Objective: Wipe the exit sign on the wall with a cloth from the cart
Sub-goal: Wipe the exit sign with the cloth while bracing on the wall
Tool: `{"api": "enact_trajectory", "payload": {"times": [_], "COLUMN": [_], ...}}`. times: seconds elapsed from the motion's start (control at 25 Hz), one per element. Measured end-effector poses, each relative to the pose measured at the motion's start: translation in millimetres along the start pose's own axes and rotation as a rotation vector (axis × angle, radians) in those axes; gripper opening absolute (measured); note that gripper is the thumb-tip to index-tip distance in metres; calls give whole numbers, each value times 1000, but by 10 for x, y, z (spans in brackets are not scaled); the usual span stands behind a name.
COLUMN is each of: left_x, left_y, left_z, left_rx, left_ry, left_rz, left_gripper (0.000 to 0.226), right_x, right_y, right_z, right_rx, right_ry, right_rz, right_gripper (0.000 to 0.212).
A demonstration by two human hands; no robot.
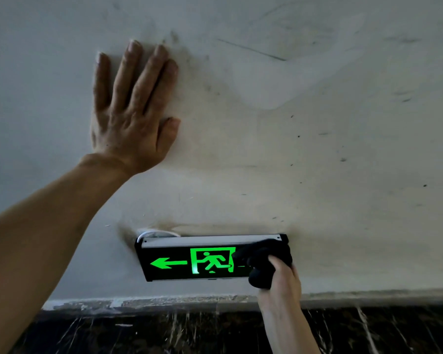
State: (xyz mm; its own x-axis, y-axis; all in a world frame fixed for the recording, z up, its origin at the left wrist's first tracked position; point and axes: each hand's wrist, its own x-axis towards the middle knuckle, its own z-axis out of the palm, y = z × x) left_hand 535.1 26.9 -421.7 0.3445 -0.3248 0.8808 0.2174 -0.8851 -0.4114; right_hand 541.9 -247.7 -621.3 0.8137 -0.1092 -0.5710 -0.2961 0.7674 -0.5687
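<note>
The exit sign (195,260) is fixed low on the wall (317,149), just above the pale skirting strip (164,301) where wall meets the dark marbled floor (189,333). Its black face glows with a green arrow pointing left and a green running figure in a doorway. A bunched black cloth (264,261) is pressed against the sign's right end, covering that part of the face. The right hand (283,279) is closed around the cloth from below. A white cable (159,232) seems to loop out of the wall behind the sign's upper left corner, though that spot is dim. Farther up and to the left, the left hand (131,108) lies flat against the scuffed wall, fingers spread, gripping nothing.
</note>
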Motion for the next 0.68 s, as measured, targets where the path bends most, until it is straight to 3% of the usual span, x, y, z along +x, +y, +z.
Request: {"api": "enact_trajectory", "payload": {"times": [0.16,0.28,0.36,0.4,0.52,0.6,0.68], "left_x": [35,14,-192,-326,-626,-812,-948], "left_y": [6,211,549,748,1176,1281,1307], "left_z": [-195,-529,-794,-946,-1297,-1377,-1411], "left_rx": [-161,-324,-549,-767,-1684,-2105,-2173], "left_ry": [-133,-209,-266,-362,-698,-694,-590], "left_rz": [-88,-121,-220,-365,-1031,-1328,-1501], "left_gripper": [67,67,63,60,48,46,49], "right_x": [-412,-684,-888,-974,-1158,-1231,-1274], "right_y": [-21,-257,-345,-375,-389,-355,-365], "right_z": [58,26,111,146,247,325,406], "right_rx": [-164,-320,-459,-514,-707,-945,-1179], "right_ry": [-222,-443,-604,-676,-822,-843,-960], "right_rz": [19,-89,-169,-220,-461,-681,-718], "right_gripper": [34,25,33,35,43,48,53]}}
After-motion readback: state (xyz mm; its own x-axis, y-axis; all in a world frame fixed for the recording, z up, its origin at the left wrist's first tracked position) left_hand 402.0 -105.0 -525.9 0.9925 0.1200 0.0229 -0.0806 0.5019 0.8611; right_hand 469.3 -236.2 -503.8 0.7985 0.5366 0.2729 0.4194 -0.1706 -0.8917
